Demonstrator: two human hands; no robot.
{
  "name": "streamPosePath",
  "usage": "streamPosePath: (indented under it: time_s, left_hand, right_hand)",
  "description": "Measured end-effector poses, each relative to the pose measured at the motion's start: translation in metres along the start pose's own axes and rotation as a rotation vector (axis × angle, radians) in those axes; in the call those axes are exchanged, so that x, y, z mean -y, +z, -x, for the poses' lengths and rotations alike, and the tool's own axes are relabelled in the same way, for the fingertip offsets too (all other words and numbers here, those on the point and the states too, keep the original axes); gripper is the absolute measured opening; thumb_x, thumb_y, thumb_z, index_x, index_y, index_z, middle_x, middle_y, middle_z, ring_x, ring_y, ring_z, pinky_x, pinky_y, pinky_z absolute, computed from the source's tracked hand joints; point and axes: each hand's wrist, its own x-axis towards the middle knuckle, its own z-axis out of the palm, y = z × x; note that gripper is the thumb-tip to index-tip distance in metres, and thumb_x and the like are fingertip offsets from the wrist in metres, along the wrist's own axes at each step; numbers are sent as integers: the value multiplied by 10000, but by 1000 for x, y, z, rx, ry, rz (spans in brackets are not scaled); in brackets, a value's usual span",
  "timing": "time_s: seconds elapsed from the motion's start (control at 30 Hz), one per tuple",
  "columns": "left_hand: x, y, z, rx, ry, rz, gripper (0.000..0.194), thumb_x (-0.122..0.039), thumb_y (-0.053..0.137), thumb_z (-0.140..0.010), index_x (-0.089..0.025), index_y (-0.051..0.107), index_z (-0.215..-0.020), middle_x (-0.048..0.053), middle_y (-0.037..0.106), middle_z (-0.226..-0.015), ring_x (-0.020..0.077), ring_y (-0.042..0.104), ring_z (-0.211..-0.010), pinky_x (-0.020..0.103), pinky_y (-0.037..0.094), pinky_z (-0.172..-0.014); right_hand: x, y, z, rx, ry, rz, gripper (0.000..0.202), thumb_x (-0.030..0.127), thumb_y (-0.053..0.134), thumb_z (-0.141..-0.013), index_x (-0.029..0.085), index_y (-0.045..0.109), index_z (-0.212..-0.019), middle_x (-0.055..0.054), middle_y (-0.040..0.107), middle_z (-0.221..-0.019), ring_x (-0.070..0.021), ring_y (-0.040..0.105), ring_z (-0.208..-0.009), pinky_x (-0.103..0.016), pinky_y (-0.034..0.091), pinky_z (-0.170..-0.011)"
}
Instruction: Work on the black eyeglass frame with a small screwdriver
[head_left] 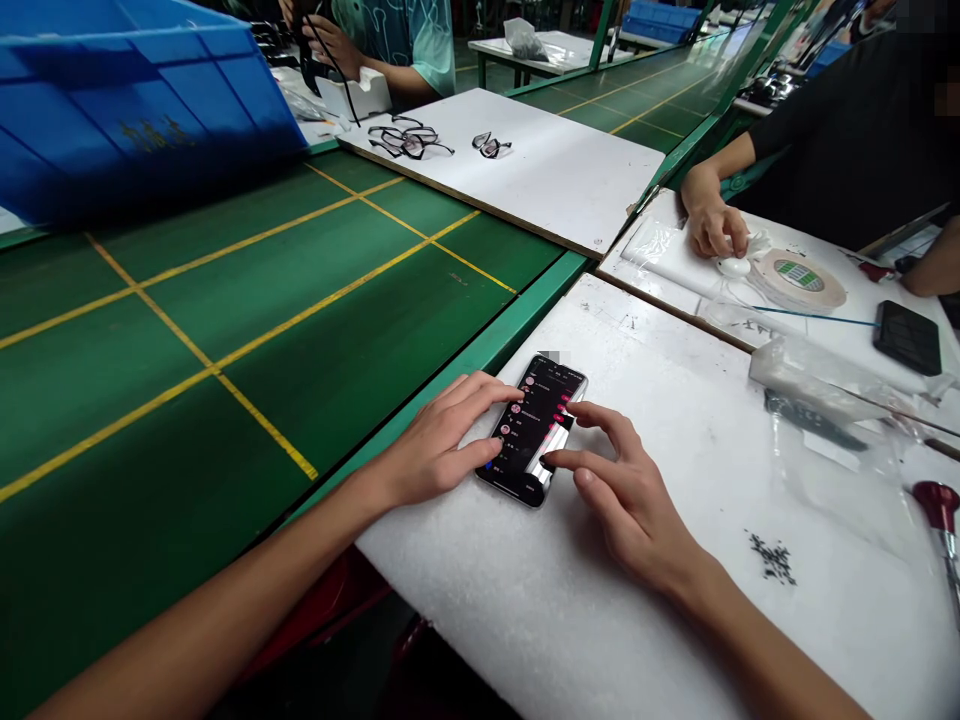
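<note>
A smartphone [529,430] with a lit, dark screen showing a list lies face up on the white work board [480,610]. My left hand [435,440] rests at its left side, fingers stretched out and apart, with thumb and fingertips over that edge of the phone. From the right reaches my right hand [630,490], its index fingertip at the lower part of the screen and another finger by the right edge. Neither hand is closed around the phone. A small heap of tiny black screws or similar bits [770,558] lies right of my right hand.
A green conveyor belt [247,300] with yellow lines runs at left, a blue crate [142,110] on it. Glasses frames [412,140] lie on a far white board [555,170]. A co-worker's hand [716,225] is near a tape roll [799,278]. A red-handled screwdriver [937,505] lies at right.
</note>
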Motion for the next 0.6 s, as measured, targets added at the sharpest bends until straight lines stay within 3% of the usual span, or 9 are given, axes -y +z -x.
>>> streamPosePath:
  time_s: [0.23,0.6]
  left_hand:
    - [2,3,0,-20,19,-88,599,-216,672,-837,-281,518,-1412,82,554,-1398,320,524,-1297,512,424,-1147]
    - [1,0,1,-8,4,0,499,-250,589,-913,-244,537,-1410,82,566,-1403,302,517,-1299,455,433,-1116]
  right_hand:
    - [-3,1,0,-12,2,-6,336,347,456,-1069,313,757,-1215,-59,420,-1573,-332,449,-1416,-600,408,-1162]
    - [7,-5,-1,92,-113,54,331,255,500,-1037,350,755,-1227,-17,372,-1609,-315,394,-1450,-580,347,-1172]
